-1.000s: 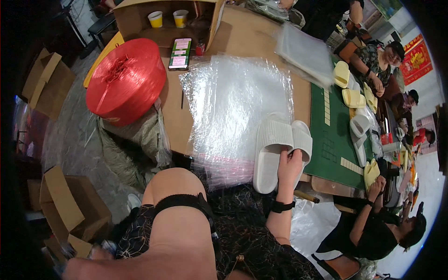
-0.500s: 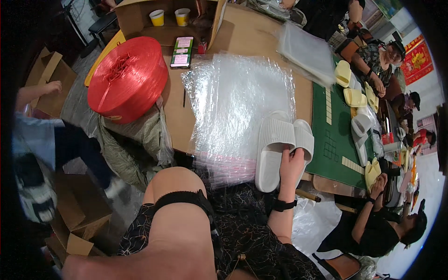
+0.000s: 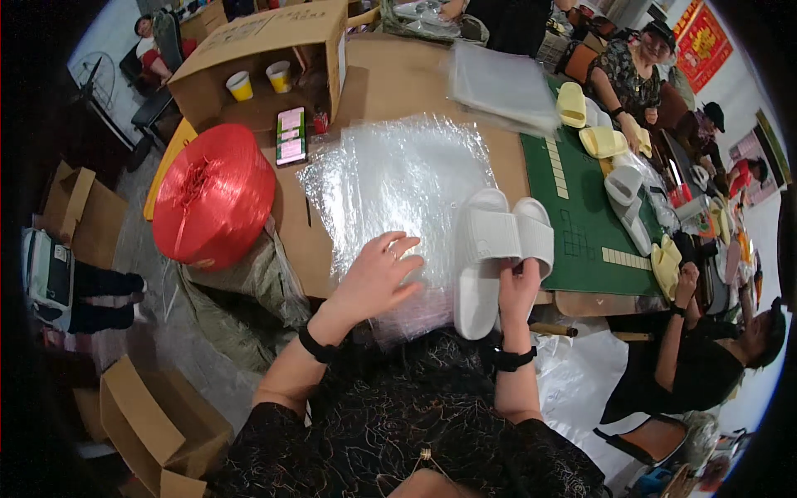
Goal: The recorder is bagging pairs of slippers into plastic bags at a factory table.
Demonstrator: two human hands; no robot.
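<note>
A pair of white slide sandals [image 3: 479, 282] is gripped in my right hand [image 3: 519, 292], its fingers tucked under the straps at the inner sides. The slides sit side by side over the right edge of a stack of clear plastic bags [image 3: 415, 174]. My left hand [image 3: 378, 278] hovers over or rests on the lower part of the stack, fingers spread, holding nothing. Whether its fingertips touch the plastic I cannot tell. Pinkish strips run along the bags' near edge.
A big red roll of plastic twine [image 3: 214, 195] stands left, beside a phone [image 3: 291, 135]. Behind is a cardboard box [image 3: 257, 41] holding two yellow cups. On the right lie a green mat [image 3: 573, 257], yellow slides [image 3: 603, 142] and more clear bags [image 3: 502, 83]; co-workers sit beyond.
My left arm, raised close to the camera before, has come down and its hand is now over the bags. My right hand keeps its hold on the slides. The view has shifted.
</note>
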